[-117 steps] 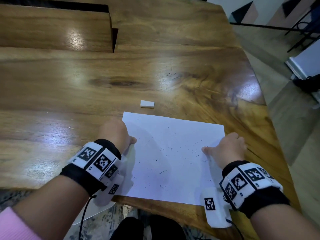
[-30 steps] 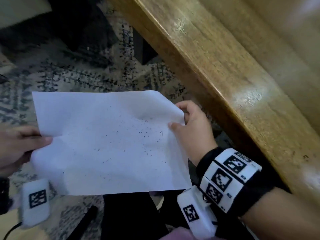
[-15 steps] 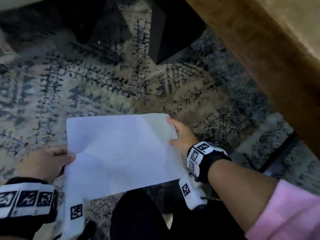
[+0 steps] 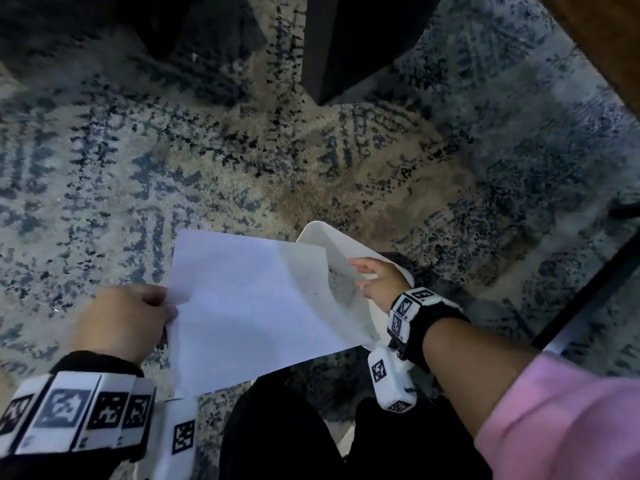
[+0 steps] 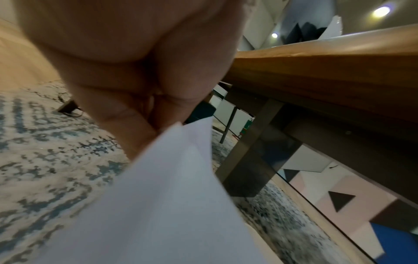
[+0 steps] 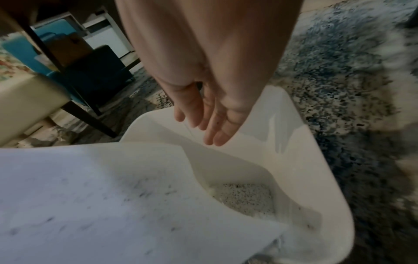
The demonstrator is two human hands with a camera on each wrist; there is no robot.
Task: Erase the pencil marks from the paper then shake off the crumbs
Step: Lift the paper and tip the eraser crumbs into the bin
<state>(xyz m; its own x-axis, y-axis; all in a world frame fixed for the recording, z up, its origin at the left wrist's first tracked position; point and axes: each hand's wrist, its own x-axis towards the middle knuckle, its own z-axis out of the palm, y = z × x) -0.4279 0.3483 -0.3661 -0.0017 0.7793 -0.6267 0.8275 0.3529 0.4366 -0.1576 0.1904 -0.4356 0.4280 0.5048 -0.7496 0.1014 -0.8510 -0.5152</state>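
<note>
**Tipping the crumbs into the bin**

Paper [image 4: 249, 306] is off the worktop [image 5: 328, 59] and held low over the patterned rug [image 4: 138, 150]. Left hand [image 4: 124, 320] pinches the left edge, thumb on top, fingers curled beneath. Right hand [image 4: 377, 282] is loose, fingers nearly straight and spread above the bin; from the right wrist view it grips nothing. Whether it brushes the sheet's right edge, I cannot tell.

White bin [image 4: 349, 244] stands on the rug at the right. The sheet's right corner dips inside its rim. Grey crumbs [image 6: 244, 196] lie heaped in the bottom; dark flecks [image 6: 140, 189] cling to the paper's surface, blurred in the wrist view.

Judgement: shaking-off step, well along, not finished.

Doing it well:
- Keep the low edge inside the rim so nothing lands on the rug.
- Raise the left side for a steeper slope.
- Bow the sheet slightly into a trough so flecks run to the corner.
- Tap or flick the underside lightly with the free hand; short shakes, not wide swings.
- Hold the pinch firm but avoid creasing the sheet.
</note>
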